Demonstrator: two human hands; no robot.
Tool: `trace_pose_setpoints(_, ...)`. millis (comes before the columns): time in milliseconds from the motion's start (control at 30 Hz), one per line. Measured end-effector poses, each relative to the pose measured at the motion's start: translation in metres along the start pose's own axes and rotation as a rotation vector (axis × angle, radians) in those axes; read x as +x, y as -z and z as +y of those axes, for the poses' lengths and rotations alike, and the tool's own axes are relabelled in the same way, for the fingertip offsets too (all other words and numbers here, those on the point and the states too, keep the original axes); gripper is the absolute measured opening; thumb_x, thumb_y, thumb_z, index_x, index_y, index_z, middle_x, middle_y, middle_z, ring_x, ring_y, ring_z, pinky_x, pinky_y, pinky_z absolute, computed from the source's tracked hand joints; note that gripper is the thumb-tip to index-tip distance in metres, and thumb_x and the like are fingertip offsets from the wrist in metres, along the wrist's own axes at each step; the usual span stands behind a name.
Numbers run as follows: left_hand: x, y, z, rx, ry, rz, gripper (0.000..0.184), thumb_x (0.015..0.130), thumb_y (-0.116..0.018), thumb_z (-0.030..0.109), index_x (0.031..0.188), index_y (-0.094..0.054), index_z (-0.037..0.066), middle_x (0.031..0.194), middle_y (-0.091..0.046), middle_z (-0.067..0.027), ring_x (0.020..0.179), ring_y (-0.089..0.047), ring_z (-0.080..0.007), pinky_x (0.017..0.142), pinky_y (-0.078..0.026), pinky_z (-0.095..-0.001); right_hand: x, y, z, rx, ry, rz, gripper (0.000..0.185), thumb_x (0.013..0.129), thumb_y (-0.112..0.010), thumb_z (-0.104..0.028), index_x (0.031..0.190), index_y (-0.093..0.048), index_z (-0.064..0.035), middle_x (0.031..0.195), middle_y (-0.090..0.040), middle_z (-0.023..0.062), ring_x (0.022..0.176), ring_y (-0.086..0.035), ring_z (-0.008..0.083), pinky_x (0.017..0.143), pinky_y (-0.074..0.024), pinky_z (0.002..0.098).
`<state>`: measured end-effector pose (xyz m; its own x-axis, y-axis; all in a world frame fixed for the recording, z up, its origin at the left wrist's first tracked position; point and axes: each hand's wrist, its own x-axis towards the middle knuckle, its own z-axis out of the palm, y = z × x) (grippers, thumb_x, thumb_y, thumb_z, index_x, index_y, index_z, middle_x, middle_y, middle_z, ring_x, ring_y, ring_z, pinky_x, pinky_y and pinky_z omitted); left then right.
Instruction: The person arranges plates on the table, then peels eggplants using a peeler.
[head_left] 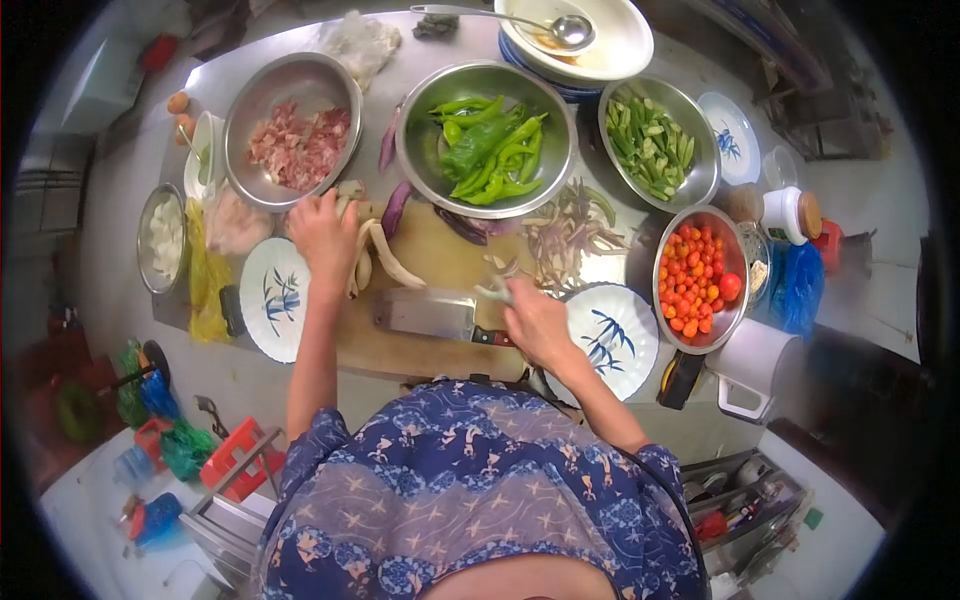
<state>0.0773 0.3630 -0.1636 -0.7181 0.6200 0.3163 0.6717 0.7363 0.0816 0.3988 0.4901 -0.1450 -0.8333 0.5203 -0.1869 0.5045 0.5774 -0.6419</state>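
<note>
My left hand [325,235] is at the left end of the cutting board [450,255], its fingers curled over the end of an eggplant [351,189], partly hidden by the hand. Long pale peeled eggplants [392,262] lie right beside it, and a purple unpeeled eggplant [397,208] rests just beyond. In my right hand [537,322] is a peeler [496,291] with a pale handle, held above the board. Below the peeler lies a cleaver [425,312], its handle close to my right hand. Eggplant peelings [573,238] are heaped to the right.
Metal bowls hold raw meat [298,145], green peppers [490,150], cut green vegetables [650,145] and cherry tomatoes [690,275]. White plates [275,335] [630,365] flank the board. A white basin [625,45] with a ladle [571,32] stands at the back; a white pitcher [755,360] is at right.
</note>
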Motion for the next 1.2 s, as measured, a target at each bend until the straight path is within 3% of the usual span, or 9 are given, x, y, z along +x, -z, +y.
trace_pose_setpoints(167, -0.003, 0.003, 0.058, -0.018, -0.23, -0.019, 0.033, 0.081, -0.073, 0.033, 0.106, -0.066, 0.012, 0.101, -0.063, -0.0084, 0.1, -0.057, -0.0319, 0.09, -0.041, -0.0507, 0.046, -0.04, -0.015, 0.03, 0.279, -0.005, 0.026, 0.087, -0.064, -0.013, 0.109, -0.056, -0.0021, 0.105, -0.056, 0.0173, 0.098, -0.06, 0.0379, 0.076, -0.0511, 0.0486)
trace_pose_setpoints(233, -0.004, -0.019, 0.06, 0.002, -0.228, -0.253, 0.035, 0.082, -0.071, 0.032, 0.111, -0.065, 0.013, 0.102, -0.063, -0.0082, 0.107, -0.056, -0.0317, 0.093, -0.036, -0.0545, 0.052, -0.047, -0.003, 0.061, 0.309, -0.024, 0.023, 0.087, -0.063, -0.012, 0.107, -0.056, -0.0016, 0.105, -0.055, 0.0174, 0.099, -0.058, 0.0381, 0.078, -0.0506, 0.0488)
trace_pose_setpoints(400, 0.013, -0.036, 0.029, -0.13, -0.086, -0.192, 0.033, 0.086, -0.069, 0.022, 0.117, -0.064, 0.011, 0.094, -0.068, -0.01, 0.092, -0.065, -0.0268, 0.084, -0.046, -0.0446, 0.043, -0.008, 0.064, -0.108, 0.189, 0.221, 0.023, 0.091, -0.061, -0.016, 0.109, -0.057, -0.002, 0.113, -0.056, 0.0188, 0.106, -0.058, 0.0409, 0.083, -0.0499, 0.0499)
trace_pose_setpoints(567, 0.026, 0.0, 0.013, -1.486, 0.477, -0.246, 0.034, 0.097, -0.055, 0.009, 0.129, -0.06, 0.0, 0.099, -0.069, -0.008, 0.09, -0.065, -0.0123, 0.073, -0.052, -0.0255, 0.029, 0.036, 0.05, -0.033, -0.127, 0.153, 0.021, 0.092, -0.06, -0.016, 0.11, -0.059, -0.005, 0.114, -0.06, 0.0185, 0.102, -0.061, 0.04, 0.08, -0.0509, 0.049)
trace_pose_setpoints(700, 0.021, 0.013, 0.015, -2.066, 0.642, -0.345, 0.042, 0.095, -0.055, 0.013, 0.133, -0.054, -0.005, 0.105, -0.068, -0.0127, 0.091, -0.066, -0.0184, 0.083, -0.053, -0.0309, 0.026, 0.021, 0.027, 0.082, -0.053, 0.12, 0.02, 0.093, -0.061, -0.017, 0.111, -0.061, -0.0094, 0.101, -0.065, 0.0163, 0.092, -0.065, 0.0399, 0.076, -0.0515, 0.0489)
trace_pose_setpoints(900, 0.009, 0.013, 0.045, -2.12, 0.642, -0.454, 0.05, 0.094, -0.056, 0.017, 0.138, -0.051, -0.005, 0.106, -0.069, -0.0109, 0.091, -0.066, -0.018, 0.085, -0.052, -0.0312, 0.023, 0.001, 0.01, 0.097, 0.003, 0.025, 0.019, 0.092, -0.06, -0.018, 0.107, -0.063, -0.0075, 0.097, -0.067, 0.0186, 0.089, -0.065, 0.0411, 0.074, -0.0515, 0.0496)
trace_pose_setpoints(1000, 0.004, 0.015, 0.061, -2.111, 0.595, -0.473, 0.045, 0.095, -0.055, 0.018, 0.134, -0.053, -0.004, 0.099, -0.069, -0.0084, 0.087, -0.064, -0.0138, 0.077, -0.052, -0.0254, 0.021, -0.004, 0.015, 0.074, 0.157, -0.247, 0.022, 0.092, -0.061, -0.019, 0.112, -0.066, -0.0086, 0.1, -0.068, 0.0166, 0.087, -0.066, 0.0395, 0.074, -0.052, 0.047)
trace_pose_setpoints(1167, -0.02, 0.019, 0.101, -2.179, 0.733, -0.675, 0.037, 0.099, -0.054, 0.023, 0.131, -0.054, 0.004, 0.096, -0.064, -0.0044, 0.078, -0.059, -0.0098, 0.061, -0.048, -0.0211, 0.022, 0.008, 0.042, -0.134, -0.029, -0.147, 0.024, 0.092, -0.062, -0.02, 0.114, -0.064, -0.0094, 0.094, -0.069, 0.0179, 0.087, -0.067, 0.0388, 0.072, -0.0519, 0.0469)
trace_pose_setpoints(1200, -0.024, 0.026, 0.113, -2.161, 0.835, -0.669, 0.039, 0.101, -0.053, 0.025, 0.134, -0.052, 0.004, 0.095, -0.063, -0.0048, 0.077, -0.058, -0.0103, 0.058, -0.047, -0.0215, 0.023, 0.018, 0.044, -0.168, -0.066, 0.066, 0.026, 0.093, -0.061, -0.021, 0.117, -0.063, -0.0099, 0.092, -0.069, 0.0185, 0.085, -0.068, 0.0385, 0.07, -0.0518, 0.0469)
